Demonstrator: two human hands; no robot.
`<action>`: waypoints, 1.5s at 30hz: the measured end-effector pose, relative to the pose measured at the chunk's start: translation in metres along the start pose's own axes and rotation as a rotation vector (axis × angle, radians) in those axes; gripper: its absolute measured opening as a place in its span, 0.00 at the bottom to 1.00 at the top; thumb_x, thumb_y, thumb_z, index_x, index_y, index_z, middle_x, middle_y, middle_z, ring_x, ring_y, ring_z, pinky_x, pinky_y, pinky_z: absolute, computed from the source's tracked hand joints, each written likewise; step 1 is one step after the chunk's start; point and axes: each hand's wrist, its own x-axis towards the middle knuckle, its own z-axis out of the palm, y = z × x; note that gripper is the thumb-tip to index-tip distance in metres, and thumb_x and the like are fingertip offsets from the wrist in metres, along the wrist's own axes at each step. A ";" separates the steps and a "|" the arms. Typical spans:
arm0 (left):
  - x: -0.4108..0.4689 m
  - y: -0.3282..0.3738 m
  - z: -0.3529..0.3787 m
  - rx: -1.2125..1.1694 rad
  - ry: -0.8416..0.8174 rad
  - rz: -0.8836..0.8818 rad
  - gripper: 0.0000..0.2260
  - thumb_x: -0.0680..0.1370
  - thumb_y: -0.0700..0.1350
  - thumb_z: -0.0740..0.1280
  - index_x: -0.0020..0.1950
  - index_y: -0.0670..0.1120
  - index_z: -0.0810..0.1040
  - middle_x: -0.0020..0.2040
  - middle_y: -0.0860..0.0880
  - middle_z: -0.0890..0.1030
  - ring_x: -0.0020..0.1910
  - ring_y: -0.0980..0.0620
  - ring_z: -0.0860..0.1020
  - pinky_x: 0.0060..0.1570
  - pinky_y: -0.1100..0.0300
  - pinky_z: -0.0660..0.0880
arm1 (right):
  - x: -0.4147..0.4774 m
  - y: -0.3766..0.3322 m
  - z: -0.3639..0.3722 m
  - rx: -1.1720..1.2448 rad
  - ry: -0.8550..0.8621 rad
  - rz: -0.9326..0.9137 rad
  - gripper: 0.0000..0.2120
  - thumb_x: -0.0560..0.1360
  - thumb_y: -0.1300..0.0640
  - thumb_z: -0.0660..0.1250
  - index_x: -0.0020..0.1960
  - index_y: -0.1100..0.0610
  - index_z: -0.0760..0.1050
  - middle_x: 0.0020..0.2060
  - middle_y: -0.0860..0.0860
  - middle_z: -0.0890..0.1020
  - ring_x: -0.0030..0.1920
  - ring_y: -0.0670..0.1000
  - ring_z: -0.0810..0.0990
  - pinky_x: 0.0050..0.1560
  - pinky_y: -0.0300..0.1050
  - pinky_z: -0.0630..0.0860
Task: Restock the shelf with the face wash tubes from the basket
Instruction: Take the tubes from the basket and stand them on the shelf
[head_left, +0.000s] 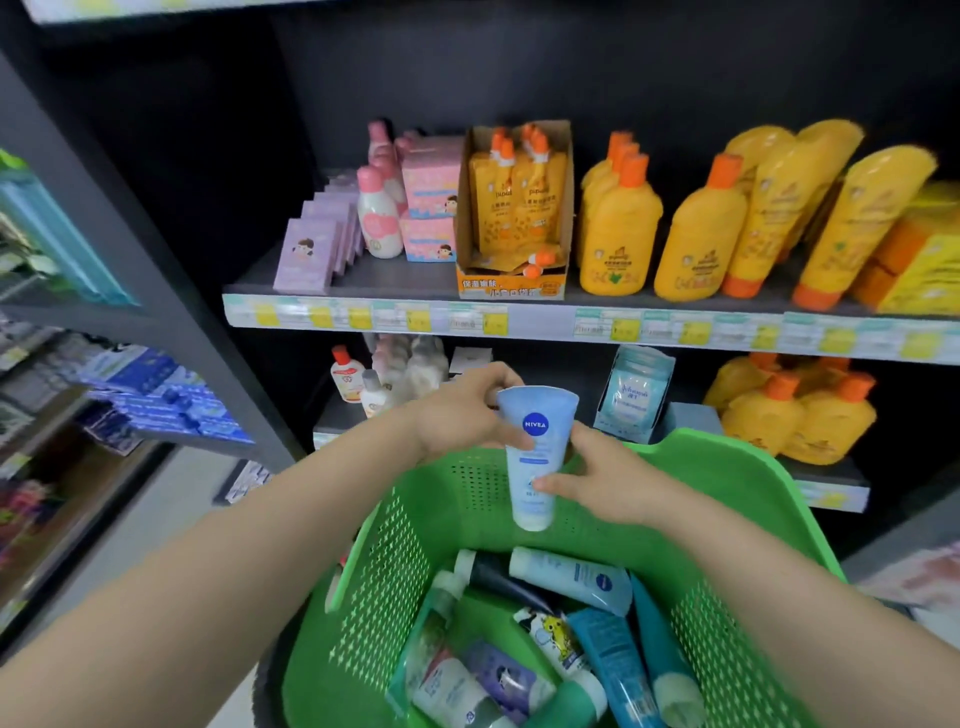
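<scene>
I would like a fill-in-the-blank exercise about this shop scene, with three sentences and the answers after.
1. Both hands hold a light blue tube that bears the brand name ____.
2. The basket below the hands is ____ in colour.
3. The yellow bottles on the upper shelf have caps of ____ colour.

Missing words: NIVEA; green; orange

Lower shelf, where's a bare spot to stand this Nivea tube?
On the lower shelf, bare board shows between the small white bottles and the Johnson's packets, behind the held Nivea tube. A smaller patch lies between those packets and the yellow bottles. Either end is crowded.
</scene>
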 end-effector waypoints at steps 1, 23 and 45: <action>-0.002 0.003 -0.002 -0.031 0.017 0.024 0.17 0.70 0.33 0.75 0.50 0.45 0.71 0.47 0.46 0.81 0.43 0.52 0.81 0.47 0.58 0.80 | 0.001 -0.004 -0.006 0.009 0.008 -0.009 0.20 0.74 0.56 0.72 0.61 0.45 0.70 0.57 0.47 0.80 0.58 0.50 0.78 0.60 0.51 0.75; -0.037 0.109 -0.043 0.017 0.320 0.376 0.19 0.73 0.36 0.73 0.62 0.45 0.73 0.55 0.43 0.82 0.49 0.49 0.80 0.47 0.54 0.77 | 0.004 -0.137 -0.105 0.062 0.226 -0.272 0.20 0.75 0.53 0.71 0.64 0.51 0.69 0.53 0.53 0.81 0.48 0.49 0.82 0.39 0.35 0.75; -0.077 0.177 -0.121 -0.043 0.437 0.558 0.15 0.75 0.38 0.71 0.61 0.47 0.76 0.51 0.43 0.83 0.50 0.43 0.83 0.50 0.47 0.81 | 0.021 -0.261 -0.131 -0.003 0.335 -0.455 0.19 0.76 0.57 0.70 0.64 0.53 0.70 0.49 0.53 0.82 0.46 0.49 0.83 0.46 0.44 0.80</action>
